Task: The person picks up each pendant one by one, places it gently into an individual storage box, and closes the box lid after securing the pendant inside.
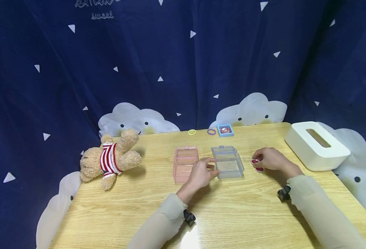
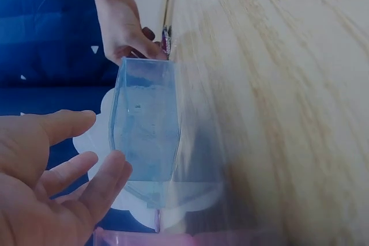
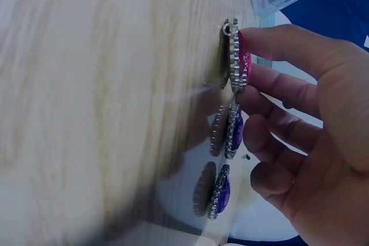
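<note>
My right hand (image 1: 270, 158) pinches a jewelled ornament (image 3: 238, 64) with thumb and fingertips, low over the table. It has a red stone, two purple stones and silver beaded edges, with a small ring at one end. My left hand (image 1: 199, 173) reaches over the right side of a clear pink box (image 1: 183, 178), its fingers loosely spread. Those fingertips are right at the left edge of a clear blue box (image 1: 231, 175), which stands between the two hands. Both boxes have their lids raised.
Behind the boxes lie a yellow ring (image 1: 192, 135), a purple ring (image 1: 211, 134) and a small blue square case (image 1: 225, 135). A teddy bear (image 1: 109, 159) in a striped shirt lies at the left. A white tissue box (image 1: 317, 145) stands at the right edge, before a dark blue curtain (image 1: 176, 58).
</note>
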Demonstrator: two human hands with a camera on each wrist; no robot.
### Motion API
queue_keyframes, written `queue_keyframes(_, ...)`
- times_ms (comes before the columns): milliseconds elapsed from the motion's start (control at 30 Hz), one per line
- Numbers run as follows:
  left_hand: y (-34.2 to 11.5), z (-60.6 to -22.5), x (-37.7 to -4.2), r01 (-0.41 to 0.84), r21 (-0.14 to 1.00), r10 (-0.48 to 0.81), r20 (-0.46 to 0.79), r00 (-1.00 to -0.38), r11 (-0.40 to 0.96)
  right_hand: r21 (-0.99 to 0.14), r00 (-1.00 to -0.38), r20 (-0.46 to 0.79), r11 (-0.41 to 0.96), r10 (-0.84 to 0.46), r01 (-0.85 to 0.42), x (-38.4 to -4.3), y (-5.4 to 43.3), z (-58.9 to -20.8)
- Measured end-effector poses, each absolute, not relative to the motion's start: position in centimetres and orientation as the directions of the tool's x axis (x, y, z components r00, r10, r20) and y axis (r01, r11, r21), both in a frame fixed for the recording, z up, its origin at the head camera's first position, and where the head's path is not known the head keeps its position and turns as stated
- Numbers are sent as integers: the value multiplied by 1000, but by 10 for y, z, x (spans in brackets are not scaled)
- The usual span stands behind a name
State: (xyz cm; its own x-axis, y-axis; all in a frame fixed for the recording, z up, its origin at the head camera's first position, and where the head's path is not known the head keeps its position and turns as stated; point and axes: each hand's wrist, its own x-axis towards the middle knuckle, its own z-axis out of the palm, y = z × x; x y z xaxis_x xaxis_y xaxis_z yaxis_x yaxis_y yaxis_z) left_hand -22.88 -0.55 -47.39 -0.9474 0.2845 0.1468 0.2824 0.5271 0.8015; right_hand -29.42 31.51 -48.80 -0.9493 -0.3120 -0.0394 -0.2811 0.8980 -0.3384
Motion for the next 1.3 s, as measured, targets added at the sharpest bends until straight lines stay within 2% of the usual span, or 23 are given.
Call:
queue_keyframes(300, -3, -472, -228, 300, 764, 291, 153, -944, 571, -367, -950, -12, 885, -313, -286, -294, 317, -484)
queue_keyframes(567, -1, -472, -228, 305, 731, 289, 153, -945, 611, -468, -954, 10, 841, -301, -270, -292, 318, -477)
queue_keyframes(833, 2, -472, -230, 269, 738, 286, 108, -952, 619, -484, -935, 89, 805, -344, -342, -290, 313, -467)
queue_keyframes(1300, 7, -476, -231, 305, 707, 286, 150, -946, 638, -586, -907, 55, 722, -418, -368, -287, 278, -451)
